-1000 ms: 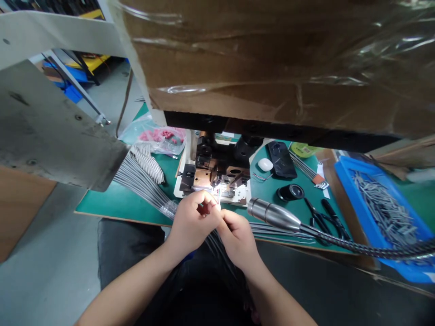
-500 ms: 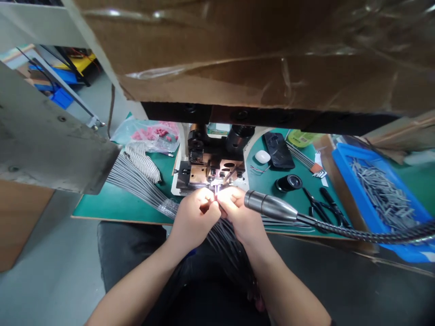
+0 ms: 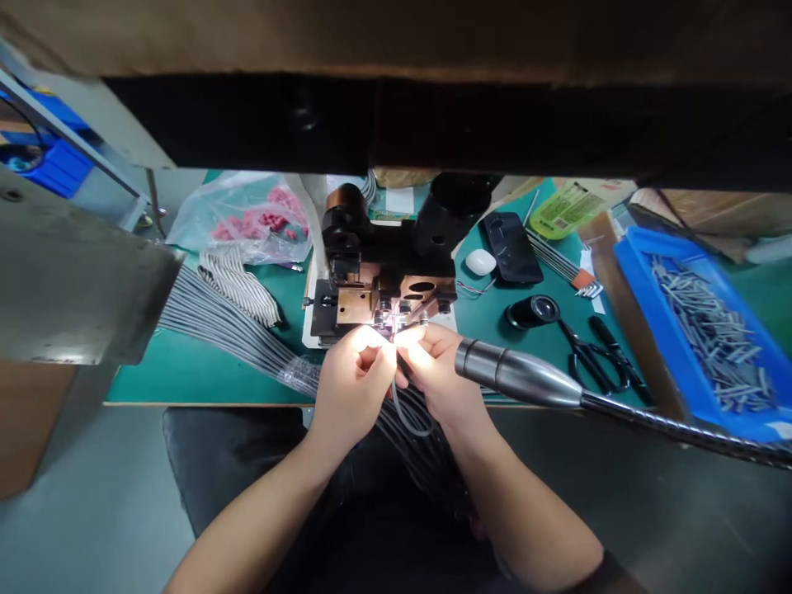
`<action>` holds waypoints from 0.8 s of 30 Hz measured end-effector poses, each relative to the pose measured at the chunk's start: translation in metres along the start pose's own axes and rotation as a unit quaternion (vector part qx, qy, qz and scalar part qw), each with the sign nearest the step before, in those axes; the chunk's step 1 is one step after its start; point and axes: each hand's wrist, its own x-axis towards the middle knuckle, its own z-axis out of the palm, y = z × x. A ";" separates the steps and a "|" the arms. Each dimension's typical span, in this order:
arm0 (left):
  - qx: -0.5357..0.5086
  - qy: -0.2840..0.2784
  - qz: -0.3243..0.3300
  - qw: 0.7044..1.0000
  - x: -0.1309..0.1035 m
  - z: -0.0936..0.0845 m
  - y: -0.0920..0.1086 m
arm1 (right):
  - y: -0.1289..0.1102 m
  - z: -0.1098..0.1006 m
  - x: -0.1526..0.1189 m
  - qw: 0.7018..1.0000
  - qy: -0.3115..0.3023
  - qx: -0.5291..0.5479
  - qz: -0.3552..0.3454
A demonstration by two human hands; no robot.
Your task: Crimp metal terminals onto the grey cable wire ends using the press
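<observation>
My left hand (image 3: 355, 375) and my right hand (image 3: 439, 371) meet at the front of a crimping press (image 3: 396, 285). Both are closed, fingertips pinching a thin grey cable (image 3: 405, 419) whose end points into the brightly lit tooling. The cable loops down below my fingers. Glare and my fingers hide its very tip. Under my hands a bundle of grey cables (image 3: 414, 454) hangs over the table edge onto my lap. A steel gooseneck lamp (image 3: 520, 375) reaches in from the right, its head close beside my right hand.
Grey cables (image 3: 228, 326) lie across the green table (image 3: 186, 363) at left, near a plastic bag of pink parts (image 3: 247, 223). At right are scissors (image 3: 594, 359), a black cylinder (image 3: 532, 312), a phone (image 3: 512, 247) and a blue tray (image 3: 662, 330) of short grey pieces. The press body overhangs above.
My view has moved in closer and tilted, shifting the press upper part. My hands stay together at the tooling, and a loop of grey cable now shows beneath my fingers.
</observation>
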 end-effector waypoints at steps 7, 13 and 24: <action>0.182 0.069 0.072 0.978 -0.002 0.000 0.001 | 0.005 -0.002 0.004 1.000 0.009 -0.002 -0.028; 0.204 0.084 0.095 0.971 -0.005 0.004 -0.003 | 0.007 -0.002 0.005 0.999 0.024 -0.012 -0.025; 0.173 0.098 0.092 0.976 -0.007 0.008 -0.004 | 0.001 -0.006 0.002 0.999 -0.021 0.024 0.000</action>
